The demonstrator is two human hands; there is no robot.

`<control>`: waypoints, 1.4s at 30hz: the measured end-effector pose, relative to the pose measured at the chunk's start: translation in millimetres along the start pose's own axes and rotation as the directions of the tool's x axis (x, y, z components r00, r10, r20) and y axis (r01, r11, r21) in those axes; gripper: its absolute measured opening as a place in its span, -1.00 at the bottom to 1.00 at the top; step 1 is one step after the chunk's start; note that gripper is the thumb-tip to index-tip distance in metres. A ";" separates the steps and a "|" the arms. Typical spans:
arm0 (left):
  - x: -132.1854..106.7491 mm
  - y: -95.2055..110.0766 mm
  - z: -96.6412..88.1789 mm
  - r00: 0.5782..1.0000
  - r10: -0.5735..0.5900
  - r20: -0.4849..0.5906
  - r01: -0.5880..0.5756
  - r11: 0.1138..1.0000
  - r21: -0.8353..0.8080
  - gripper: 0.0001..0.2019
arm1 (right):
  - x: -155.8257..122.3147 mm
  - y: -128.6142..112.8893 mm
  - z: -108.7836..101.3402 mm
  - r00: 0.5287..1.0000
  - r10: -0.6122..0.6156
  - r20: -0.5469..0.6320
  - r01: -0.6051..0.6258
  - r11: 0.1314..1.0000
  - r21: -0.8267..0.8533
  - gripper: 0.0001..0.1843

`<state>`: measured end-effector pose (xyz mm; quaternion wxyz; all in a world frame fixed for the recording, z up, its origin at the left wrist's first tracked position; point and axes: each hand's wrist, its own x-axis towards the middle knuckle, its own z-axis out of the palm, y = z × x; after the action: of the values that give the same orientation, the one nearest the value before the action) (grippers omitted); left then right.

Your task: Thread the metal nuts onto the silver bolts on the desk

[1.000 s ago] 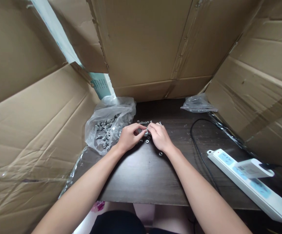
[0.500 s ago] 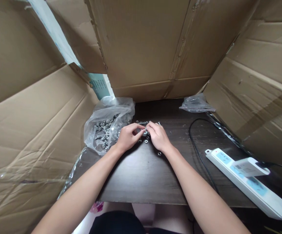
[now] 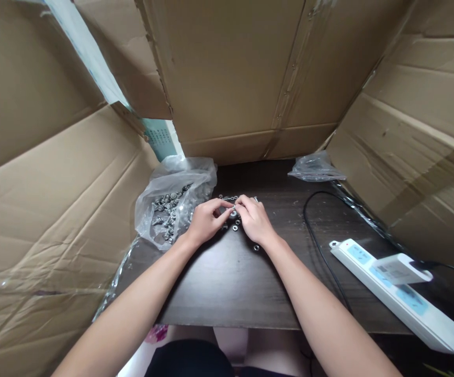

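My left hand [image 3: 207,219] and my right hand [image 3: 253,215] meet over the table, thumbs and index fingers pinched closed. Between their fingertips is a small shiny metal bolt [image 3: 234,208], mostly covered by the fingers. Under the hands lie loose metal nuts, one nut [image 3: 235,228] just below the fingertips and another nut [image 3: 256,247] below my right wrist. Behind the fingers is a row of small bolts and nuts, partly hidden. A bolt [image 3: 256,199] shows beyond my right knuckles.
Left of my hands, a clear plastic bag [image 3: 148,209] lies open with many metal fasteners [image 3: 168,204] in it. Another plastic bag [image 3: 316,166] rests at the back right. A white power strip [image 3: 399,298] with a plugged-in adapter and a black cable [image 3: 316,235] occupies the right. Cardboard walls [image 3: 242,78] surround the dark table [image 3: 227,293].
Both hands stay in nearly the same place, fingertips still together. Only slight finger movement shows around the small metal piece.
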<state>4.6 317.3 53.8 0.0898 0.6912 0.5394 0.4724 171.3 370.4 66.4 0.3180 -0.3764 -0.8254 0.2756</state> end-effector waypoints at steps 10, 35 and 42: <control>-1.6 -1.0 1.0 1.000 -0.005 0.019 0.004 1.000 0.010 -0.91 | 0.9 0.6 2.3 0.999 0.037 0.035 -0.036 0.998 -0.042 -0.74; 0.6 -0.1 2.0 0.999 -0.036 -0.023 0.036 0.999 -0.023 -0.92 | 2.2 3.1 3.6 1.000 0.015 0.023 -0.015 1.000 -0.012 -0.77; 0.8 -0.3 2.1 0.999 -0.029 -0.034 0.028 0.999 -0.024 -0.92 | 1.8 3.8 3.3 1.000 0.003 0.023 -0.002 0.999 -0.049 -0.72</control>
<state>6.0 318.8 52.9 0.0954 0.6741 0.5453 0.4891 169.7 373.2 62.2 0.2990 -0.3820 -0.8349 0.2600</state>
